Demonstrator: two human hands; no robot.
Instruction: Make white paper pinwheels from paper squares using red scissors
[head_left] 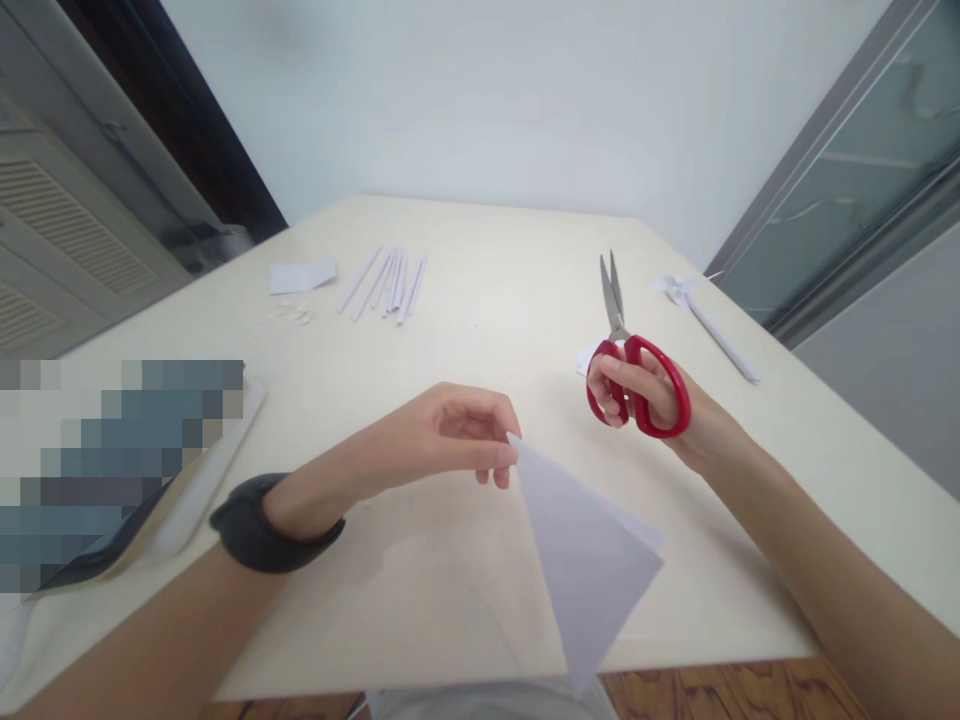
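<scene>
My left hand [457,440], with a black band on its wrist, pinches one corner of a folded sheet of white paper [589,550]. The paper hangs down to the right, over the table's front edge. In my right hand [645,390] is a pair of scissors [619,330] with red handles, my fingers through the loops. The blades point away from me and stand slightly apart, clear of the paper. A small white paper piece [586,358] lies partly hidden behind the scissors.
Several thin white paper rolls [390,283] lie on the cream table [510,300], beside flat paper pieces [302,276] and small scraps [292,312]. A paper pinwheel on a rolled stick [720,335] lies at the right. A blurred-out device [120,470] stands at the left edge.
</scene>
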